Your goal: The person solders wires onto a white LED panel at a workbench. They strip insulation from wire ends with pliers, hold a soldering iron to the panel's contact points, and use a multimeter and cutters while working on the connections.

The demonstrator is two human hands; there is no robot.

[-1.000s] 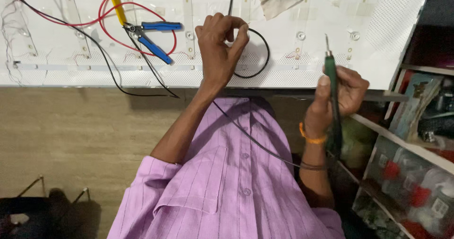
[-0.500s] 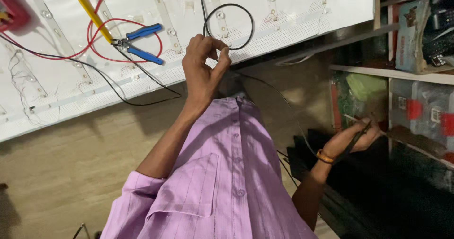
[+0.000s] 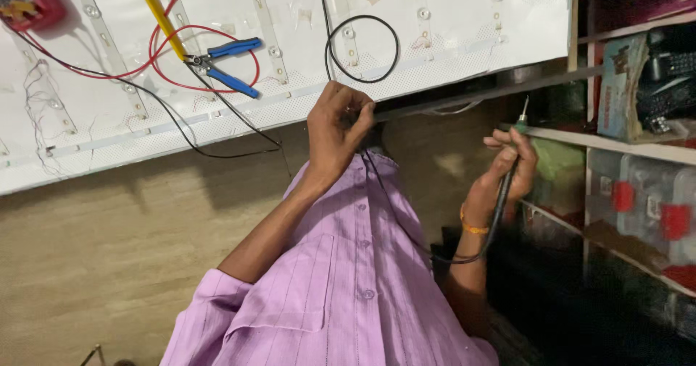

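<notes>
A white backlight panel (image 3: 449,40) with strips of small lenses is laid across the top of the view, above a pale wooden floor (image 3: 109,250). On the panel are seen blue-handled pliers (image 3: 225,63), yellow probes (image 3: 156,7), a red wire (image 3: 163,72) and, at the top left corner, a red meter (image 3: 29,0). Shelves (image 3: 631,141) crowded with boxes are set along the right.

The left hand (image 3: 335,130) is pinched shut on a thin black cable (image 3: 362,47) at the panel's lower edge, the cable being looped on the panel just above. The right hand (image 3: 511,167) is closed around a soldering iron (image 3: 507,185), its tip pointed upward.

Compared with half a second ago, the right hand has been raised from low beside the body to near the shelf edge, and the panel is seen less tilted.

Little room is left between the right hand and the shelves; what lies in the dark area below probably cannot be made out.
</notes>
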